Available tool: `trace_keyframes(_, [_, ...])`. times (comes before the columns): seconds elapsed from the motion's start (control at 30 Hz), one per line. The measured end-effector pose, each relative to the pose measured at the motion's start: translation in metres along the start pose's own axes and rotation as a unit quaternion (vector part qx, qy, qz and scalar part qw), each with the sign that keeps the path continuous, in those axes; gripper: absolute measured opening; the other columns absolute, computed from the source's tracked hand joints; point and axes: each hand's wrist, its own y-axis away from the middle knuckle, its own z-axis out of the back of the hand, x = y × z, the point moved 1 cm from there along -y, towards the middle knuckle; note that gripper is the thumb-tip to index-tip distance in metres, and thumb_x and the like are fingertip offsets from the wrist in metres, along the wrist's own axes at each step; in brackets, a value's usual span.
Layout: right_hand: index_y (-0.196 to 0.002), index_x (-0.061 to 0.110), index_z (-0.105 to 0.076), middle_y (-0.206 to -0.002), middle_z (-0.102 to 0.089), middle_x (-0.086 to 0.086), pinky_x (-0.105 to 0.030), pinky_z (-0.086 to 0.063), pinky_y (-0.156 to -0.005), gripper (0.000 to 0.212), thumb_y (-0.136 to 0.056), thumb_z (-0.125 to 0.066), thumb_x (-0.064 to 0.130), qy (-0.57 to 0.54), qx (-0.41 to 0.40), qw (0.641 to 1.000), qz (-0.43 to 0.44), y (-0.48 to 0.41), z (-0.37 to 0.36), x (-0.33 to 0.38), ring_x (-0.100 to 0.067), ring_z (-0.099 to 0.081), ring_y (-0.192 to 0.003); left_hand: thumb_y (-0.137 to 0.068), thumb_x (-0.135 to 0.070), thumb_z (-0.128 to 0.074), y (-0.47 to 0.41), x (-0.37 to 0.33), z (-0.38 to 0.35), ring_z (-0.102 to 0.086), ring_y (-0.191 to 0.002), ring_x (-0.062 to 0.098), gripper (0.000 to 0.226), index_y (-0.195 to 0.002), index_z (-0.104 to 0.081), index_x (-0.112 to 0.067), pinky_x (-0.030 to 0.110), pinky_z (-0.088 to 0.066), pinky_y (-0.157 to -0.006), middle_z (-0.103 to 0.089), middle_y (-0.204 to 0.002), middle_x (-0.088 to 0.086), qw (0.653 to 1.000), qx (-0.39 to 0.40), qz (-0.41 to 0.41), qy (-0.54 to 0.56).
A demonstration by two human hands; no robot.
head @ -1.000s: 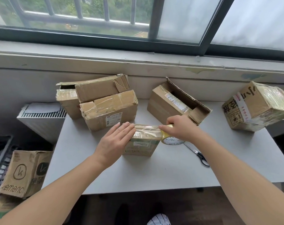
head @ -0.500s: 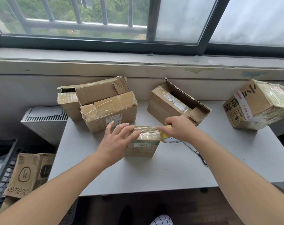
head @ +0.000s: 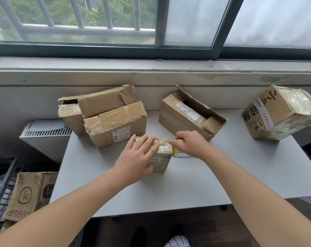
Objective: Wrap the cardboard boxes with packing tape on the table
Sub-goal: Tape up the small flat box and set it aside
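Note:
A small cardboard box point(head: 162, 157) wrapped in shiny tape stands in the middle of the grey table point(head: 186, 186). My left hand point(head: 137, 157) lies flat over its top and left side, fingers straight, pressing the tape down. My right hand point(head: 190, 144) grips a roll of yellowish packing tape point(head: 180, 154) against the box's right edge; most of the roll is hidden under the hand. A strip of tape runs from the roll onto the box top.
A stack of taped boxes point(head: 113, 125) stands behind at the left, an open box point(head: 188, 118) behind my right hand, and a heavily taped box point(head: 282, 113) at the far right. A radiator point(head: 46, 138) and a floor box point(head: 30, 193) lie left of the table.
My left hand has slid right, further over the box top. The right hand with the roll has stayed at the box's right edge. The scissors beside the roll are out of sight now.

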Motion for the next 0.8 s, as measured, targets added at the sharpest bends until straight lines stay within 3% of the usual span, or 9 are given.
trace_keyframes(0.1, [-0.076, 0.021, -0.057, -0.070, -0.061, 0.002, -0.038, -0.049, -0.068, 0.041, -0.097, -0.058, 0.056, 0.007, -0.004, 1.000, -0.005, -0.002, 0.004, -0.007, -0.023, -0.061, -0.076, -0.082, -0.052, -0.067, -0.014, -0.003, 0.004, -0.051, -0.137, 0.037, 0.073, -0.144, -0.057, -0.014, 0.061, -0.042, -0.110, -0.054, -0.149, 0.015, 1.000, 0.008, -0.001, 0.000])
trace_keyframes(0.27, [-0.077, 0.021, -0.056, -0.072, -0.063, -0.001, -0.037, -0.048, -0.067, 0.039, -0.096, -0.058, 0.055, 0.000, -0.016, 1.000, -0.014, 0.000, 0.001, -0.013, -0.025, -0.060, -0.078, -0.084, -0.052, -0.043, -0.037, -0.017, 0.010, -0.057, -0.115, 0.038, 0.062, -0.143, -0.053, -0.033, 0.062, -0.042, -0.095, -0.057, -0.135, 0.013, 1.000, 0.021, -0.015, -0.003])
trace_keyframes(0.4, [-0.080, 0.022, -0.059, -0.077, -0.064, -0.002, -0.038, -0.051, -0.069, 0.038, -0.097, -0.057, 0.055, -0.014, -0.019, 1.000, 0.001, 0.005, -0.004, -0.013, -0.025, -0.060, -0.080, -0.092, -0.045, -0.049, -0.029, -0.016, 0.001, -0.047, -0.144, 0.026, 0.064, -0.152, -0.047, -0.023, 0.063, -0.039, -0.109, -0.047, -0.157, 0.002, 0.997, 0.011, -0.076, -0.004])
trace_keyframes(0.53, [-0.078, 0.023, -0.059, -0.076, -0.065, 0.000, -0.038, -0.051, -0.069, 0.041, -0.096, -0.057, 0.059, -0.024, -0.020, 0.999, 0.007, 0.006, -0.006, -0.007, -0.023, -0.061, -0.080, -0.088, -0.041, -0.065, -0.021, -0.008, 0.000, -0.041, -0.148, 0.021, 0.074, -0.156, -0.043, -0.023, 0.059, -0.036, -0.116, -0.042, -0.162, -0.002, 0.997, 0.022, -0.069, 0.019])
trace_keyframes(0.67, [-0.071, 0.022, -0.057, -0.070, -0.062, 0.003, -0.035, -0.045, -0.068, 0.043, -0.096, -0.060, 0.057, -0.038, -0.010, 0.999, 0.016, 0.005, 0.008, -0.003, -0.016, -0.058, -0.073, -0.093, -0.047, -0.049, -0.020, -0.004, 0.002, -0.038, -0.150, 0.019, 0.071, -0.158, -0.038, -0.022, 0.056, -0.033, -0.119, -0.038, -0.164, -0.001, 0.997, 0.034, -0.062, 0.042])
trace_keyframes(0.8, [-0.069, 0.024, -0.062, -0.069, -0.062, 0.006, -0.028, -0.043, -0.063, 0.039, -0.091, -0.067, 0.056, -0.121, -0.009, 0.993, -0.009, 0.014, 0.016, -0.018, -0.007, -0.055, -0.065, -0.094, -0.055, -0.040, -0.021, -0.009, 0.003, -0.035, -0.151, 0.019, 0.079, -0.159, -0.035, -0.009, 0.053, -0.035, -0.119, -0.036, -0.165, 0.005, 0.997, 0.042, -0.022, 0.057])
